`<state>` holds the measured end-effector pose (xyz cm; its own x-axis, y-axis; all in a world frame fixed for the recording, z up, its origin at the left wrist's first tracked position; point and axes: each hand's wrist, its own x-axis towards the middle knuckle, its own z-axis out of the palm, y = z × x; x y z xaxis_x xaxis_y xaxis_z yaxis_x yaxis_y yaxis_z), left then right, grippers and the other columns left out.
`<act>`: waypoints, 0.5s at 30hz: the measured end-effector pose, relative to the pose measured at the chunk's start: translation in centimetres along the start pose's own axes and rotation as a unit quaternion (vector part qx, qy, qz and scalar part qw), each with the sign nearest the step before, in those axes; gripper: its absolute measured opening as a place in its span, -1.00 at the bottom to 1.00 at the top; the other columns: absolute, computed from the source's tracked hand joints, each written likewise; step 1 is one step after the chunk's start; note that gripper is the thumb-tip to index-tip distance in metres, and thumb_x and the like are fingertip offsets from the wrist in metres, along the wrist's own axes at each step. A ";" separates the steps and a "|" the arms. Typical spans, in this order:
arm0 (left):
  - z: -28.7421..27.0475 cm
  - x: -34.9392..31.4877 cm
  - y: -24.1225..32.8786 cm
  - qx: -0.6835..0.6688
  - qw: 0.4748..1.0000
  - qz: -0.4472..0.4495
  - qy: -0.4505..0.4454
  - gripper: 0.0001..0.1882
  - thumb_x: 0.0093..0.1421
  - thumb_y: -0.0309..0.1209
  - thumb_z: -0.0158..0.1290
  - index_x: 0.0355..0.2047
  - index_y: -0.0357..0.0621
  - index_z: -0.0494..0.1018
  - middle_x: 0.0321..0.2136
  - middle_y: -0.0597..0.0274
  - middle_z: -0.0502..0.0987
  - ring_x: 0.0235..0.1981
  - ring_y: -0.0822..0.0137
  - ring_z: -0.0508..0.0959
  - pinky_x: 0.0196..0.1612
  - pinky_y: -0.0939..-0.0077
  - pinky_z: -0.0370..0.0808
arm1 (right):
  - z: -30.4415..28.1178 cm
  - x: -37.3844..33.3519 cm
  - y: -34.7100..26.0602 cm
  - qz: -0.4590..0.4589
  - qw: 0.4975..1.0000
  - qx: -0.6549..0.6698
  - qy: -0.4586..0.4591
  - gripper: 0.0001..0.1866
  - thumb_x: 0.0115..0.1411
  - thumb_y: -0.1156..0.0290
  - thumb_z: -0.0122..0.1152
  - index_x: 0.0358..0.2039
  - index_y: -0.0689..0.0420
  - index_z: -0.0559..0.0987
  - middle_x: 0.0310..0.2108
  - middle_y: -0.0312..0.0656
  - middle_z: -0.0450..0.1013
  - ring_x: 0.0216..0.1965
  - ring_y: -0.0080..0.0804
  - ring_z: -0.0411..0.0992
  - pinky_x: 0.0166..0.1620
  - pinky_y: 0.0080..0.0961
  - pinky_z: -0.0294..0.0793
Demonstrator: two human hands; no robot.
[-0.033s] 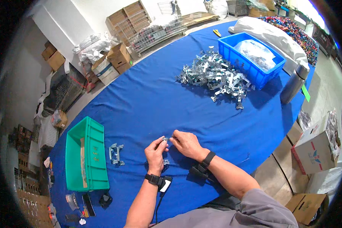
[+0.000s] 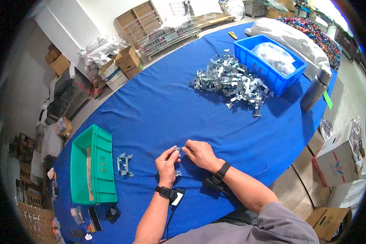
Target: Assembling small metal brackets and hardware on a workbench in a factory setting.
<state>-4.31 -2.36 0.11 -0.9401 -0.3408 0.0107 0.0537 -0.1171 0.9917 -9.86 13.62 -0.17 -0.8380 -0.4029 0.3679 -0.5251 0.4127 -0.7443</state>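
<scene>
Near the table's front edge, my left hand [image 2: 166, 164] is closed around a small silvery metal bracket [image 2: 177, 149]. One end of it shows between thumb and fingertips, and a metal end [image 2: 178, 173] shows below the palm; the middle is hidden. My right hand [image 2: 200, 154] pinches at the bracket's upper end, its fingertips nearly meeting the left ones. Left of my hands lie a couple of similar metal brackets [image 2: 125, 164] on the blue cloth. A large heap of such brackets [image 2: 232, 79] is piled farther back to the right.
A green crate [image 2: 103, 162] stands at the left, with a phone [image 2: 94, 219] and small items in front of it. Behind the heap sits a blue bin [image 2: 264, 77] holding clear plastic. A steel flask [image 2: 315, 90] and a pale sack [image 2: 288, 34] are at the right.
</scene>
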 end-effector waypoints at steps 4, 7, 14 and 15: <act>-0.6 -0.2 0.3 0.016 1.000 -0.011 0.015 -0.76 0.19 -0.53 0.17 -0.13 -0.34 0.56 -0.33 0.15 0.63 -0.40 0.43 0.61 -0.39 0.63 0.56 | 0.5 0.2 -0.4 -0.002 1.000 -0.011 -0.025 -0.76 0.25 0.21 0.11 -0.27 0.13 0.47 -0.45 0.02 0.52 -0.41 0.08 0.51 -0.37 -0.01 0.45; -0.1 -0.2 0.3 0.019 1.000 -0.012 0.009 -0.76 0.19 -0.53 0.17 -0.13 -0.34 0.57 -0.32 0.16 0.63 -0.40 0.44 0.61 -0.38 0.62 0.56 | -0.1 0.1 -0.9 0.013 0.999 0.030 0.020 -0.77 0.24 0.22 0.12 -0.29 0.13 0.45 -0.48 0.04 0.50 -0.41 0.11 0.50 -0.38 0.01 0.44; 0.0 -0.1 -0.2 0.001 1.000 -0.001 -0.015 -0.76 0.19 -0.54 0.17 -0.12 -0.35 0.56 -0.33 0.16 0.62 -0.39 0.44 0.61 -0.37 0.62 0.56 | -0.1 0.0 0.1 -0.015 1.000 -0.003 0.004 -0.79 0.26 0.26 0.11 -0.32 0.15 0.44 -0.54 0.01 0.49 -0.46 0.08 0.48 -0.43 -0.03 0.40; -0.1 -0.2 0.0 -0.009 1.000 -0.002 -0.012 -0.77 0.20 -0.53 0.17 -0.13 -0.34 0.56 -0.32 0.16 0.62 -0.38 0.44 0.61 -0.37 0.62 0.56 | -0.1 0.1 -0.5 -0.005 1.000 0.024 0.015 -0.78 0.26 0.25 0.11 -0.36 0.16 0.43 -0.55 0.01 0.47 -0.47 0.08 0.48 -0.44 -0.05 0.40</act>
<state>-4.10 -2.40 0.11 -0.9478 -0.3186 0.0102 0.0558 -0.1343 0.9894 -9.72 13.43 0.32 -0.8369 -0.3815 0.3924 -0.5271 0.3686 -0.7657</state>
